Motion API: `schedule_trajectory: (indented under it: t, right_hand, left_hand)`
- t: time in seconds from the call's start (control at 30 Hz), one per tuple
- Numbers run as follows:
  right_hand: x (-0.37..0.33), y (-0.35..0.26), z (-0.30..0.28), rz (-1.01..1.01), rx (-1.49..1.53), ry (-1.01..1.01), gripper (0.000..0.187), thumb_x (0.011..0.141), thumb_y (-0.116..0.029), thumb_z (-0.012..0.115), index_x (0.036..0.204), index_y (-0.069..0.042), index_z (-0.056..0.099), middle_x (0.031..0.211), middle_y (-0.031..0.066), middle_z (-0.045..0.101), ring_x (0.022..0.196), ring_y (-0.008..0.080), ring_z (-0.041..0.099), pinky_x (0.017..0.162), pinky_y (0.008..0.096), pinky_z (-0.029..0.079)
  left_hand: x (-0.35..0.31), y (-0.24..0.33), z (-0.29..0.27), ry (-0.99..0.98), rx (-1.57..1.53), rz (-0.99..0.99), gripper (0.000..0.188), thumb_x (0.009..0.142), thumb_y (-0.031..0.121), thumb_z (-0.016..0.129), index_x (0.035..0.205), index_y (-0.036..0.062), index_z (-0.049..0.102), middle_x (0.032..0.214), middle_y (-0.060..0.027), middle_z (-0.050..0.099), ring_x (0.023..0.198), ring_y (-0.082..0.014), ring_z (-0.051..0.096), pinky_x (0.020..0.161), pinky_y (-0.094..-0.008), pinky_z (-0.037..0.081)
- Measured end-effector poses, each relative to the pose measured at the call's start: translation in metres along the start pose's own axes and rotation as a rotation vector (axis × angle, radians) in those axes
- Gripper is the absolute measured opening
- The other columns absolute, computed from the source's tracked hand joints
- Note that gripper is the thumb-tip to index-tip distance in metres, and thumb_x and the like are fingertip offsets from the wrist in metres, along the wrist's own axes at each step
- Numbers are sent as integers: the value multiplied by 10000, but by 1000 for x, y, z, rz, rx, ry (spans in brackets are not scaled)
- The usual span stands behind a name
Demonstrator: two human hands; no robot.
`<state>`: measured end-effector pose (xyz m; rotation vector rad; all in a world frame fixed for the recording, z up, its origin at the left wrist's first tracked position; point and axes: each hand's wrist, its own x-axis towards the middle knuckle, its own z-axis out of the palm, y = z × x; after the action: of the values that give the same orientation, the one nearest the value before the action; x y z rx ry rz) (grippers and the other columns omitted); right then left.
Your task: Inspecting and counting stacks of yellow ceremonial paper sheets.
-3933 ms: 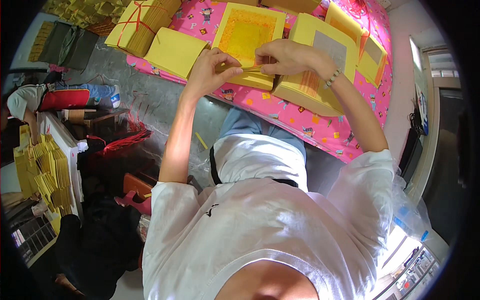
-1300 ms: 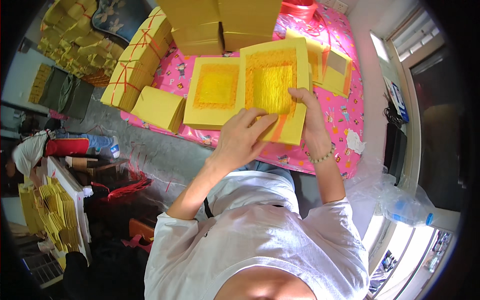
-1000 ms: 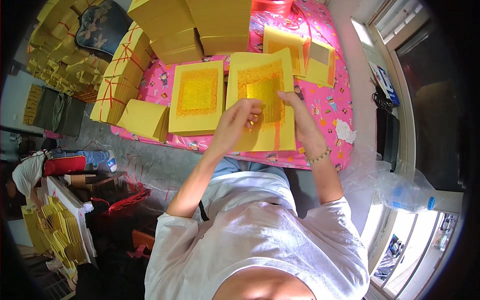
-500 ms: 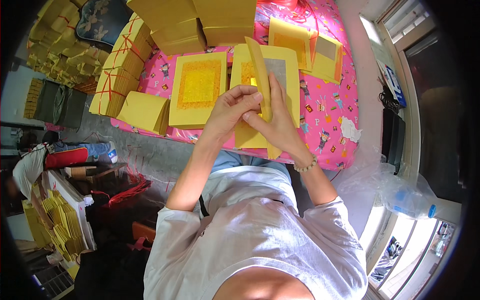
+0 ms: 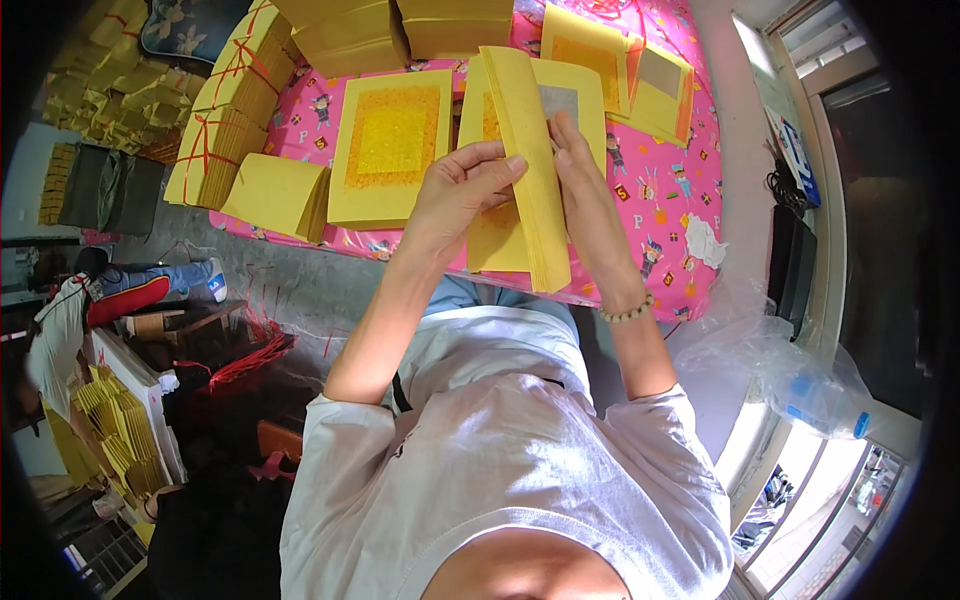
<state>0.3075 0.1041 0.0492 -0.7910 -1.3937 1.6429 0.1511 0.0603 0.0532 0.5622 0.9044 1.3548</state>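
Observation:
A folded bundle of yellow paper stands on edge between my hands, over the near part of the table. My left hand pinches its left side between thumb and fingers. Along the right side lies my right hand, its fingers stretched out and pressed to the paper. Beneath is a pile of yellow sheets with a grey-silver patch and some orange showing, partly hidden by the bundle. Left of it sits a thick stack of yellow paper with a gold and orange square. Another folded yellow bundle lies farther left.
Bundles tied with red string line the left edge of the pink patterned table cover. Tall yellow stacks stand at the back, loose patterned sheets at the back right. A person works at another table on the left.
The folded bundle has tilted, showing more of its broad face. My right hand has shifted right and flattened against its side, while my left keeps its pinch. The view has shifted slightly.

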Motion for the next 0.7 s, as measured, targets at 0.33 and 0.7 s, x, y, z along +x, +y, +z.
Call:
schedule_trajectory:
  t: [0.33, 0.7]
  right_hand:
    - [-3, 0, 0, 71, 198, 0, 533, 1026, -286, 308, 1454, 20, 225, 1496, 145, 272, 1391, 204, 250, 1146, 323, 189]
    - [-8, -8, 3, 211, 357, 119, 519, 978, -414, 430, 1329, -31, 442, 1230, 96, 571, 1058, 155, 596, 884, 283, 502]
  left_hand:
    - [-3, -2, 4, 45, 38, -7, 317, 838, 124, 709, 1113, -15, 639, 989, -82, 681, 844, -145, 651, 775, -265, 525]
    - [-3, -4, 4, 83, 58, -11, 311, 839, 135, 711, 1103, -16, 645, 985, -73, 678, 841, -140, 646, 776, -258, 527]
